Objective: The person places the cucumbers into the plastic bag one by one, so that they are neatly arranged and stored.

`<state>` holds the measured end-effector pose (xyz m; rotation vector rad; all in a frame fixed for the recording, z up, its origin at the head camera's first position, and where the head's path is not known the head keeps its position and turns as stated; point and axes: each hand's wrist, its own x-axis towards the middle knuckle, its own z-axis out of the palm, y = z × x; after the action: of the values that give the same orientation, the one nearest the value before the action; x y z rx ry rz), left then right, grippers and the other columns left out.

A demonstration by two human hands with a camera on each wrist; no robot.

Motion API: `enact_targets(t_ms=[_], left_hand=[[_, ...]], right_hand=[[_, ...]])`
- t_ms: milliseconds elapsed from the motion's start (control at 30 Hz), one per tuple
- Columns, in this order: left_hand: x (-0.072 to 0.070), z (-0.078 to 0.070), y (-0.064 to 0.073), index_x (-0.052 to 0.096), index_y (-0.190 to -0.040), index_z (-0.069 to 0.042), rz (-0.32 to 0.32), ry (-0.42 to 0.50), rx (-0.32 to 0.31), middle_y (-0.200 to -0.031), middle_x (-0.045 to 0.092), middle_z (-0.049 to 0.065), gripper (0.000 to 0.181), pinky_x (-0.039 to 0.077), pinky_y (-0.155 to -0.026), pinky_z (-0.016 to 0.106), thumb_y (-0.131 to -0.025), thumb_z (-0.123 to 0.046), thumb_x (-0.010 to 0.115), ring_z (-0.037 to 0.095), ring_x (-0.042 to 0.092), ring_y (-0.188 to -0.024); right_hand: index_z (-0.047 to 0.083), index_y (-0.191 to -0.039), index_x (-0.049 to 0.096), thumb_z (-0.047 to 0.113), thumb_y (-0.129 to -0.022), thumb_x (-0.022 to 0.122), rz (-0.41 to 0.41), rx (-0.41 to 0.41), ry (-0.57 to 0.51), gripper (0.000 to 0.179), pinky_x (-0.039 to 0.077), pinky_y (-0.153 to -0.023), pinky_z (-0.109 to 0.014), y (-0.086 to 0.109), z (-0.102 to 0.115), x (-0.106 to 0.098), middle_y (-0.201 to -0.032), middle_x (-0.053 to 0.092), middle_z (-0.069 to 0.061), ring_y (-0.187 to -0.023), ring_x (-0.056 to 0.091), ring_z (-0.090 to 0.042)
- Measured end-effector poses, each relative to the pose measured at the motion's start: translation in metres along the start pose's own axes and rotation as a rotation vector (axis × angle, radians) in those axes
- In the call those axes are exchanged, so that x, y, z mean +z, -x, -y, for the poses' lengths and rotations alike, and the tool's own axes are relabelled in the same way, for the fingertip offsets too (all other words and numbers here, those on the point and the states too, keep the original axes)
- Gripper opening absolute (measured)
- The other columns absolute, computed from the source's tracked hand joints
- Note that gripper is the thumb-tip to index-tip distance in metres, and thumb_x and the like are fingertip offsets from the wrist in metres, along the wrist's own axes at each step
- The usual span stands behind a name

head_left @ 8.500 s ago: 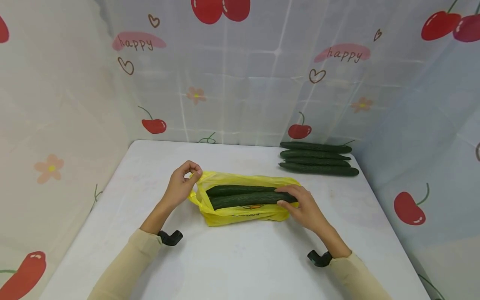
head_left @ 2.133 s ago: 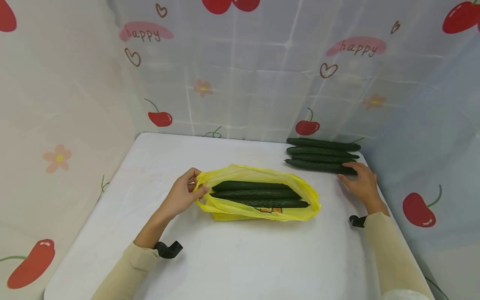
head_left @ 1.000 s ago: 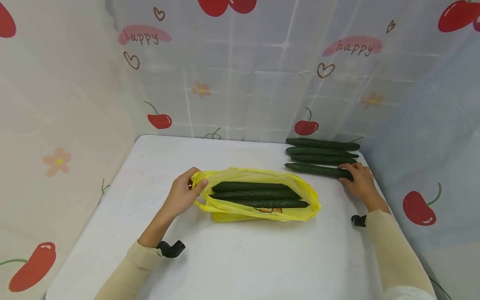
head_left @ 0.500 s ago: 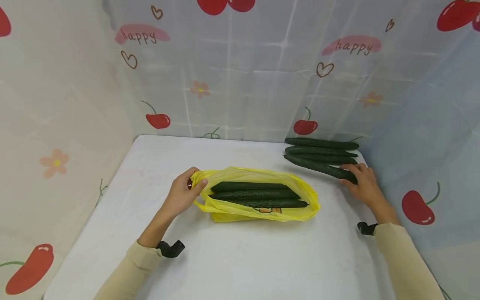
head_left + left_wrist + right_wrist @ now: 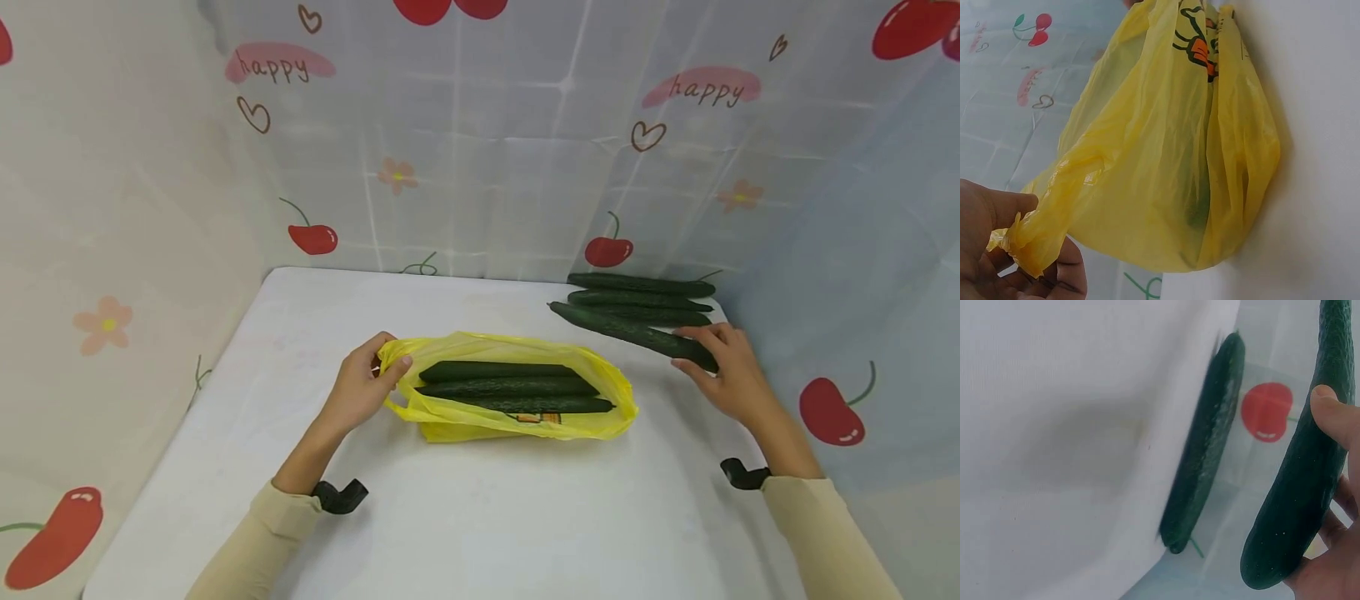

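Note:
A yellow plastic bag [image 5: 450,429] lies on the table with its mouth spread wide, and 3 cucumbers [image 5: 510,387] are inside it. My left hand [image 5: 360,383] pinches the bag's left end; the left wrist view shows the bunched plastic between thumb and fingers [image 5: 1013,215]. At the right, my right hand [image 5: 727,367] grips a cucumber [image 5: 630,329] near its right end. In the right wrist view that cucumber [image 5: 1300,487] is raised off the table, thumb on one side and fingers on the other.
Beyond the held cucumber, 3 more cucumbers [image 5: 641,285] lie side by side at the table's back right corner. The white table [image 5: 480,517] meets printed curtains [image 5: 480,167] at the back and sides.
My right hand has taken the nearest cucumber from the row, lifted it and tilted it, its left end shifting leftward. Earlier, this hand was at the bag. The left hand still holds the bag's edge.

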<state>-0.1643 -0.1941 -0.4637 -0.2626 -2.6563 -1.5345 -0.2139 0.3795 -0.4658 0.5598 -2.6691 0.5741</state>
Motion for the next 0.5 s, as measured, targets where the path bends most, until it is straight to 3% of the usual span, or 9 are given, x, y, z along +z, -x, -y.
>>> enact_targets(t_ms=[200, 500], left_hand=[[0.000, 0.000, 0.001, 0.063, -0.116, -0.015, -0.006, 0.008, 0.009, -0.089, 0.059, 0.007, 0.018, 0.045, -0.059, 0.026, -0.108, -0.031, 0.067, 0.023, 0.056, -0.072], [0.001, 0.000, 0.003, 0.062, -0.116, -0.015, -0.004, 0.028, 0.008, -0.090, 0.059, 0.007, 0.019, 0.048, -0.060, 0.025, -0.108, -0.031, 0.067, 0.023, 0.058, -0.073]], right_hand=[[0.012, -0.136, 0.069, 0.004, -0.082, 0.090, -0.051, -0.094, -0.002, 0.058, 0.038, -0.089, -0.049, 0.006, 0.021, -0.005, -0.118, 0.061, -0.016, -0.111, 0.050, -0.035], [0.013, -0.133, 0.072, 0.004, -0.077, 0.092, -0.078, -0.151, 0.005, 0.060, 0.039, -0.086, -0.042, 0.010, 0.048, -0.013, -0.114, 0.063, -0.013, -0.110, 0.051, -0.029]])
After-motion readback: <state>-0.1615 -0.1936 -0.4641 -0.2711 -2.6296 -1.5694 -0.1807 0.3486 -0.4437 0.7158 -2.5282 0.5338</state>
